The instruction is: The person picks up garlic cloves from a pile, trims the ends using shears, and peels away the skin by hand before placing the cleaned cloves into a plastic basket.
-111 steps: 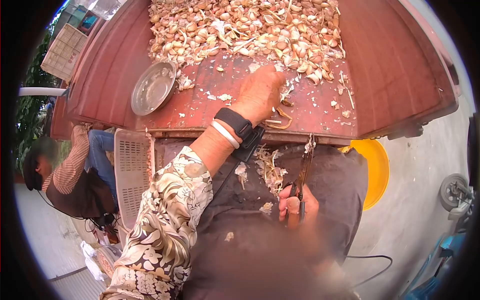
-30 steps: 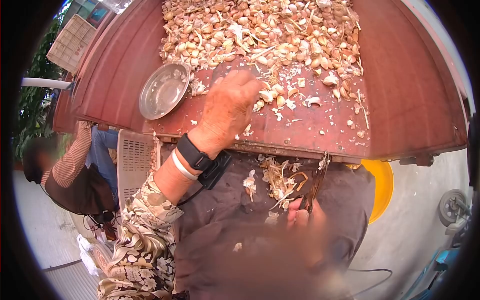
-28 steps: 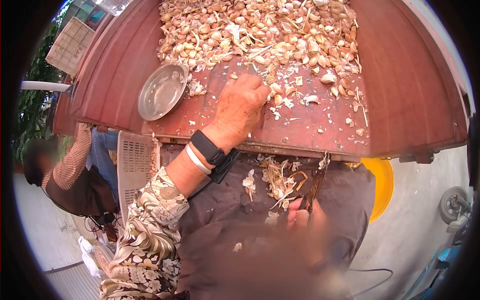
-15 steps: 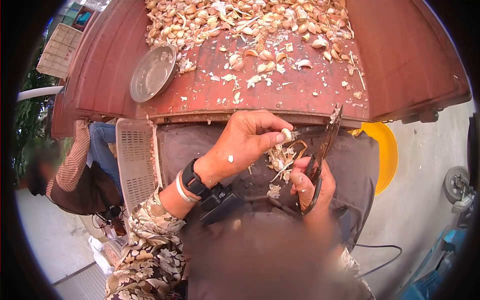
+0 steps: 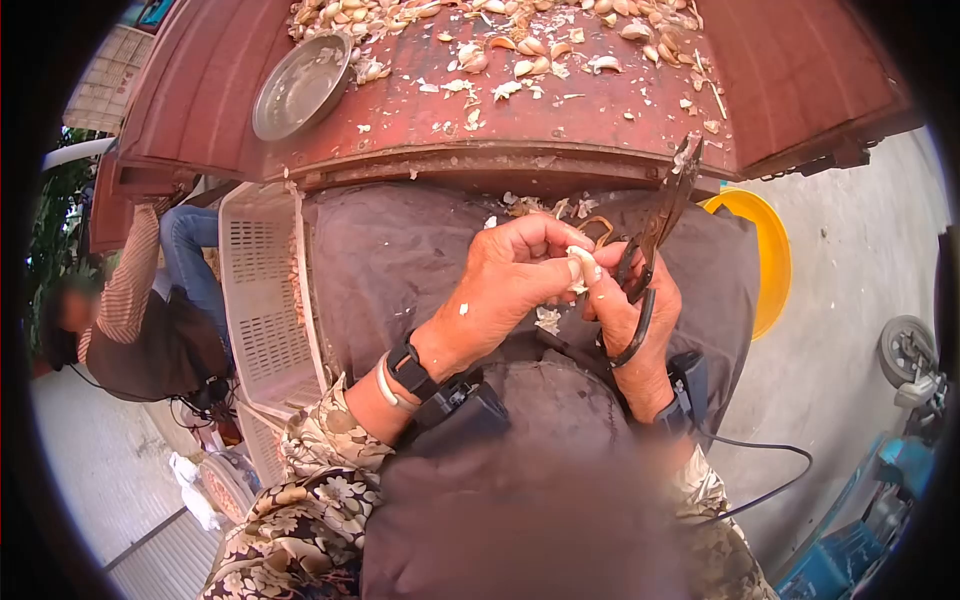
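Note:
My left hand (image 5: 505,280) pinches a pale garlic clove (image 5: 583,265) between thumb and fingertips, above my lap. Against the same clove, from the right, press the thumb and fingertip of my right hand (image 5: 635,305). That hand also keeps hold of dark scissors (image 5: 660,225), with the handle loops around its fingers and the blades pointing up and away. Bits of papery garlic skin (image 5: 548,319) lie on the dark apron (image 5: 380,240) beneath. Part of the clove is hidden by the fingers.
Ahead is a red tray-like surface (image 5: 400,125) with loose garlic cloves (image 5: 640,32) and a metal bowl (image 5: 303,88). To the left stands a plastic crate (image 5: 265,290), with a seated person (image 5: 150,290) beyond. A yellow bucket (image 5: 765,260) is at the right; a cable (image 5: 800,480) hangs below it.
My right hand has moved up and left with the scissors, and its fingers now meet the clove in my left hand. The view has tilted down, so the red surface sits higher.

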The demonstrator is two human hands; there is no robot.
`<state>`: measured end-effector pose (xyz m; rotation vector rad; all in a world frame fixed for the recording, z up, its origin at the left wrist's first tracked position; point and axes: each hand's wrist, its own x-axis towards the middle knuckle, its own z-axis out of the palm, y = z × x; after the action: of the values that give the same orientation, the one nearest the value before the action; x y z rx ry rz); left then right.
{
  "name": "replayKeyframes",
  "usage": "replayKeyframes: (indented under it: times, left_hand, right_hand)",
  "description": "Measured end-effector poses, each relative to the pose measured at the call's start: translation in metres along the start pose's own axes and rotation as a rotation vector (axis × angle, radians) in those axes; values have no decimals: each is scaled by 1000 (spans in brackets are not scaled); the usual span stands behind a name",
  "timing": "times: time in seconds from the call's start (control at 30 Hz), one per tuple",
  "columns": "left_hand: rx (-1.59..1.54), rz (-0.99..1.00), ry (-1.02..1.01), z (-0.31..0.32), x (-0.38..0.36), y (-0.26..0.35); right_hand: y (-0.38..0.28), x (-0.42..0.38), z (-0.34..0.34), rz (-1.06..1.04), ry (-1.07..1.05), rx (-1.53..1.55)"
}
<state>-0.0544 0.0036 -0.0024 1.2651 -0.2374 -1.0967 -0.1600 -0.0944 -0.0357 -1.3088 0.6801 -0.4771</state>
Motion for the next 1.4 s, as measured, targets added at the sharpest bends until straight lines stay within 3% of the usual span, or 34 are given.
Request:
replayKeyframes:
  times: [0.13, 0.3, 0.4, 0.5, 0.6, 0.8, 0.9, 1.0, 1.13, 1.2, 1.27, 1.33, 1.4]
  left_hand:
    - [50, 66, -47, -10, 2, -9]
    - [-275, 100, 89, -30, 8, 2]
    - [-305, 134, 113, -33, 7, 8]
    - [-282, 183, 72, -32, 3, 8]
    - [-275, 175, 84, -32, 2, 8]
    - [-240, 137, 86, -43, 3, 7]
    - [-254, 110, 116, -45, 4, 5]
    - [-344, 112, 101, -47, 5, 6]
    - [-369, 212, 122, -54, -8, 15]
    - [-379, 308, 243, -68, -28, 28]
    - [-210, 482, 489, -107, -52, 38]
    - [352, 423, 851, -164, -87, 40]
    - [1037, 470, 988, -173, -95, 42]
  right_hand:
    - [-2, 0, -2, 37, 10, -21]
    - [-2, -10, -9, 7, -77, -195]
    - [1, -9, -4, -353, -130, -612]
    - [7, -7, -4, -392, -106, -711]
    - [2, -10, -7, -166, -242, -620]
    - [-8, -9, -4, 83, -371, -384]
    - [12, -7, -13, 73, -468, -371]
    - [8, -8, -12, 325, -545, -43]
    - [7, -8, -5, 313, -648, 2]
    - [10, -10, -4, 336, -615, 107]
    - [17, -6, -6, 349, -516, 303]
    - [25, -5, -2, 278, -394, 542]
    - [24, -6, -1, 311, -441, 463]
